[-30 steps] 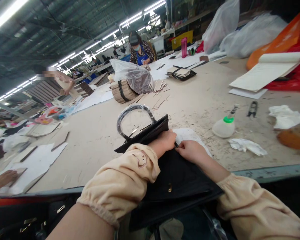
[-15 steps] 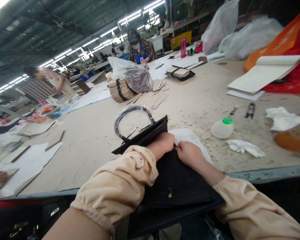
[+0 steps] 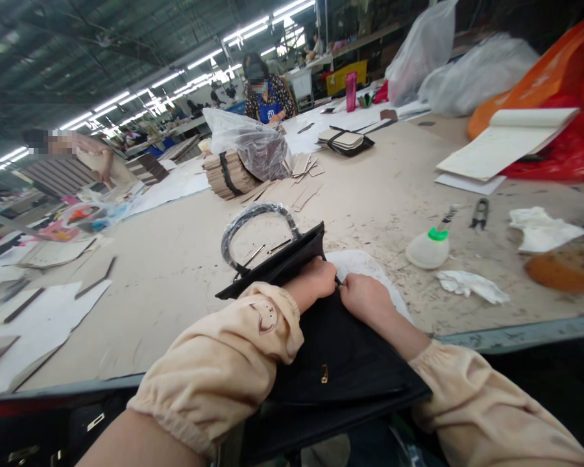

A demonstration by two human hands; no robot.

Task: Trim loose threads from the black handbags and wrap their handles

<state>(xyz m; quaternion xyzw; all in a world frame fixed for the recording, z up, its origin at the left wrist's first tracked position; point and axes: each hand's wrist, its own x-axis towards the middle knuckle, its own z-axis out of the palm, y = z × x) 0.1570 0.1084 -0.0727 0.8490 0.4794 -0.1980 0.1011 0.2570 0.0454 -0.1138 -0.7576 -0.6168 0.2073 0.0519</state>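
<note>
A black handbag [image 3: 343,353] lies at the near edge of the beige worktable [image 3: 185,259], with its plastic-wrapped handle [image 3: 253,217] standing up behind it. My left hand [image 3: 316,280] is closed on the bag's upper edge. Right beside it, my right hand [image 3: 365,297] is also closed, pinching the same edge. The two hands almost touch. Both forearms wear cream sleeve covers. A white sheet [image 3: 365,266] lies under the bag.
To the right are a white squeeze bottle with a green cap [image 3: 428,246], black snips [image 3: 480,213], crumpled white cloths [image 3: 472,284] and an open notebook [image 3: 506,143]. Stacks of cardboard pieces under a plastic bag [image 3: 248,155] sit further back. Other people work at the far end.
The view has drifted slightly. My hands stay closed on the bag's edge, shifting very little.
</note>
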